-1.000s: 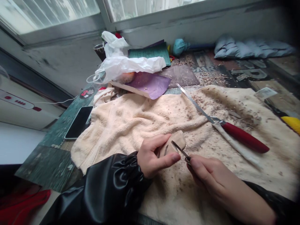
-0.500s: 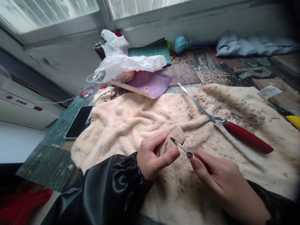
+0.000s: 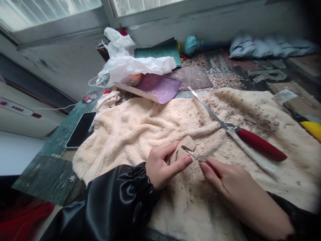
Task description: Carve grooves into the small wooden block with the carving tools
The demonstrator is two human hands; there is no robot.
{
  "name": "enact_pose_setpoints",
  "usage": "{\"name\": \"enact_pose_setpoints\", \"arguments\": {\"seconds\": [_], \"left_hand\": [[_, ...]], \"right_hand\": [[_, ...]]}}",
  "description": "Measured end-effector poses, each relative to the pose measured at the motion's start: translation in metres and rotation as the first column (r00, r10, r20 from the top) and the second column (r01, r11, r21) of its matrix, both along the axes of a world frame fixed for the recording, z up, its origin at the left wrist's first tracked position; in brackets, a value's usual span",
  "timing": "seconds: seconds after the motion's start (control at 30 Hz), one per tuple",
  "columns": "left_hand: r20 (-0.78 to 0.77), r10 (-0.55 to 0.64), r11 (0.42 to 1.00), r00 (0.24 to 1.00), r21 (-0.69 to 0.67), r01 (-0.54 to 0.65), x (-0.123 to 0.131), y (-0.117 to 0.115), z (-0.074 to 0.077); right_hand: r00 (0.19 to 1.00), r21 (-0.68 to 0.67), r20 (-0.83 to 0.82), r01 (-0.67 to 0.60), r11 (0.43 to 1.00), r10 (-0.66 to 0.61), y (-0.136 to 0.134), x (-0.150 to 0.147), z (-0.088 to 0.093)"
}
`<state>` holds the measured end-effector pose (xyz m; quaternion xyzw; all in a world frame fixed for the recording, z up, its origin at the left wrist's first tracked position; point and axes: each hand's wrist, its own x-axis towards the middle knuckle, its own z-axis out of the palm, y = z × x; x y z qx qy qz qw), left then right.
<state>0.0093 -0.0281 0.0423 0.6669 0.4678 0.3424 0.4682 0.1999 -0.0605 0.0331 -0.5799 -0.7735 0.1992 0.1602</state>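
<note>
My left hand (image 3: 163, 164) is closed around a small pale wooden piece (image 3: 184, 148), thumb stretched along its near side. My right hand (image 3: 225, 182) grips a small carving knife (image 3: 194, 155) with a red handle; its thin blade rests against the wood just past my left thumb. Both hands work over a cream fleece cloth (image 3: 140, 130) strewn with wood shavings. Black glossy sleeves cover both forearms.
A long red-handled blade tool (image 3: 240, 135) lies on the cloth to the right. A black phone (image 3: 80, 130) sits at the cloth's left edge. Behind are a purple sheet (image 3: 157, 87), a white plastic bag (image 3: 130, 65), a teal object (image 3: 190, 45) and a yellow thing (image 3: 312, 129) at the right edge.
The knife blade has slid a little along the wood and my right hand has shifted slightly left; the left hand keeps its hold. The view has tilted slightly.
</note>
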Motion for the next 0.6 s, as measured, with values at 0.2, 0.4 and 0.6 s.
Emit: {"name": "enact_pose_setpoints", "arguments": {"seconds": [0.2,0.4,0.6], "left_hand": [[-0.077,0.027,1.0,0.997,-0.013,-0.028,0.001,0.0,-0.002],[-0.114,0.124,0.991,0.986,0.06,-0.118,0.002,-0.001,-0.007],[-0.011,0.091,0.993,0.996,0.081,-0.09,0.002,-0.001,-0.008]], "right_hand": [[0.991,0.019,0.119,0.06,0.998,-0.061,0.005,-0.006,-0.007],[0.98,0.138,0.175,0.072,0.988,-0.096,0.005,-0.011,-0.013],[1.0,0.065,-0.022,-0.012,0.998,0.013,0.009,-0.006,-0.003]]}}
